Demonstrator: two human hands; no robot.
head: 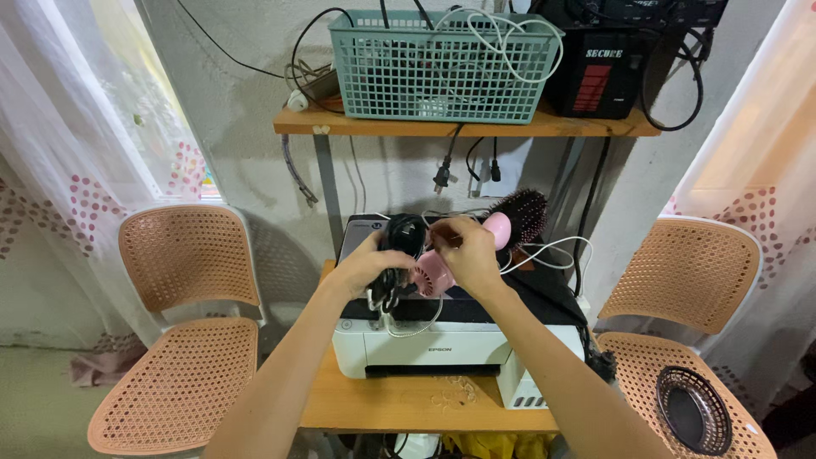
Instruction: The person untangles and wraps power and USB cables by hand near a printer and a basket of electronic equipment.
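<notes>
Head view, both hands raised over the white printer (442, 344), which sits on a small wooden table (408, 399).

Left hand (367, 265): fingers curled around a bundle of black cable (399, 246). The bundle runs through the fist; its upper loop stands above the fingers, and a lower part hangs out below the palm toward the printer top. Grasp is closed on the cable.

Right hand (470, 255): fingers bent and pinched together at the upper end of the bundle, just right of the left hand's fingertips. Whether the pinch holds the cable end or only touches it, cannot tell; the fingertips hide the contact.

Small pink hand fan (432, 274): lies directly below and between the two hands, partly covered by the right palm. Its round grille faces left. It appears to rest on the printer lid; contact with the right hand cannot be told.

Pink-handled round hairbrush (520, 217) with dark bristles: behind the right hand, on the printer's rear, bristles pointing up and right. A white cable (552, 251) loops beside it.

Surroundings: teal plastic basket (442, 64) with cords on the upper wooden shelf (463, 126); a black box (599, 76) to its right. A tan perforated chair (183, 323) on each side; the right one carries a small dark wire basket (693, 408).
</notes>
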